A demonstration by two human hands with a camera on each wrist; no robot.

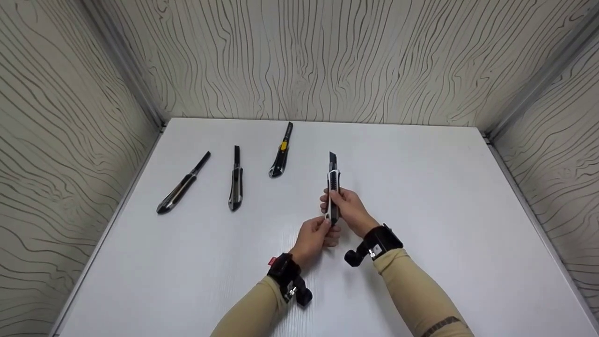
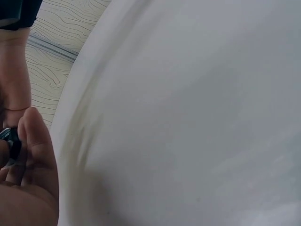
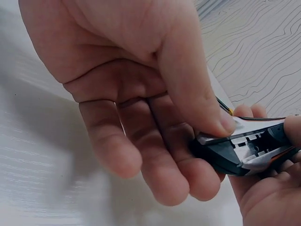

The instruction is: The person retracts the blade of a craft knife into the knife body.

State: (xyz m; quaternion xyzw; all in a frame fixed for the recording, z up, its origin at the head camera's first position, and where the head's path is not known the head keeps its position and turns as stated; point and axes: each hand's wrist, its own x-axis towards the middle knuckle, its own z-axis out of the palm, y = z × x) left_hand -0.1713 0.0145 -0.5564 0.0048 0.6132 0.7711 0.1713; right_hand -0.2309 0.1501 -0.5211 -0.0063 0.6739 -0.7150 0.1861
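There's your left hand (image 1: 312, 238) pinching the cutter (image 1: 333, 178) by its tail (image 1: 334, 217), right hand (image 1: 352, 208) gripping nearer the blade (image 1: 332, 157), long axis pointing away.

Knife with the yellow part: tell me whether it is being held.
No, the knife with the yellow part lies untouched on the white tabletop, while a different, white-edged knife is held.

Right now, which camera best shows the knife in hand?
The head view: it shows the knife from blade to back end, though the right hand covers part of its handle. The right wrist view shows only the back part, close up; the left wrist view, just a small dark end at the left edge.
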